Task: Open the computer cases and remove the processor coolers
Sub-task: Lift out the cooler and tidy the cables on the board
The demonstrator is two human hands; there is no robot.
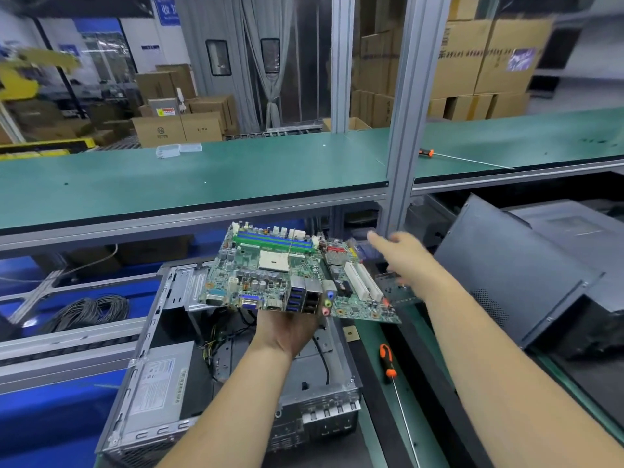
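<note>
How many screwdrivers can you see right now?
2. One screwdriver lies on the near bench right of the open case; another lies on the upper green shelf. Others may be hidden.

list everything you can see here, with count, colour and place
motherboard: 1, green, held up above the open case
open computer case: 1, silver-grey, on the bench below the board
closed computer cases: at least 2, dark grey, right
screwdrivers: 2, orange-black handles, one right of the open case, one on the upper shelf
upper shelf: 1, green
cardboard boxes: many, brown, background
cable coil: 1, grey, left
left hand: grips the board's port edge
right hand: fingers extended, blurred, reaching right of the board
</note>
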